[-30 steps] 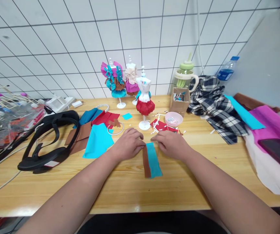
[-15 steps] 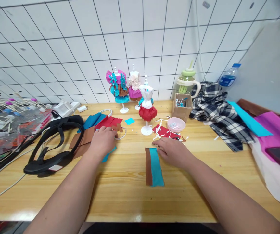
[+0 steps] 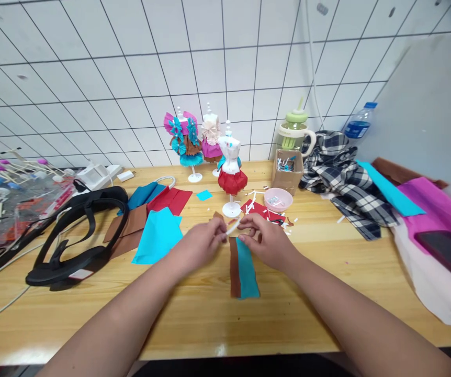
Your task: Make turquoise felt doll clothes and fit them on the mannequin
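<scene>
My left hand and my right hand meet above the wooden table, both pinched on a thin white ring held between the fingertips. A small brown scrap shows just above my left fingers. Under the hands lies a strip of brown and teal paper, flat and pointing toward me. A small mannequin with a white top and red paper skirt stands just beyond the hands.
Teal, red and brown paper sheets lie left of the hands, beside a black headset. Two dressed mannequins, a pink bowl, a cardboard box, a green cup and checked cloth stand behind. Coloured sheets pile at right.
My left hand went out to the paper pile on the left, took up the white ring that lay there, and came back to the middle. My right hand has lifted off the strip to meet it.
</scene>
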`<action>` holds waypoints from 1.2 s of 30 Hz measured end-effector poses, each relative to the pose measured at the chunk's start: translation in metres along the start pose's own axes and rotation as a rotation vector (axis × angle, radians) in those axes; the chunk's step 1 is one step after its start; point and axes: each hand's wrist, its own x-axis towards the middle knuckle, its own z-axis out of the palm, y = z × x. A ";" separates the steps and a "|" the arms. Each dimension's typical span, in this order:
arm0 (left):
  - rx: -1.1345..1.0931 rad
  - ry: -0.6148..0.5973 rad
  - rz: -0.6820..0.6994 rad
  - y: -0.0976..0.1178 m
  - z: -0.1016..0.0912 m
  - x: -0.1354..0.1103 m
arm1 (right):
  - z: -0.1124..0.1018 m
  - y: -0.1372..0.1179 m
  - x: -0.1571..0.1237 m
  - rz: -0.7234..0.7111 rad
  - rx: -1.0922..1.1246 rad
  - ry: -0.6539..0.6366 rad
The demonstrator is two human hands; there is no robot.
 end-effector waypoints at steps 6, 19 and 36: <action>-0.105 -0.026 0.079 0.018 0.029 -0.004 | 0.007 -0.001 0.001 0.045 0.102 0.070; 0.076 0.008 0.164 0.010 0.023 0.000 | 0.003 0.008 0.003 -0.014 0.019 0.009; 0.034 -0.023 0.190 0.014 0.021 -0.003 | 0.002 0.008 0.003 -0.008 0.065 -0.008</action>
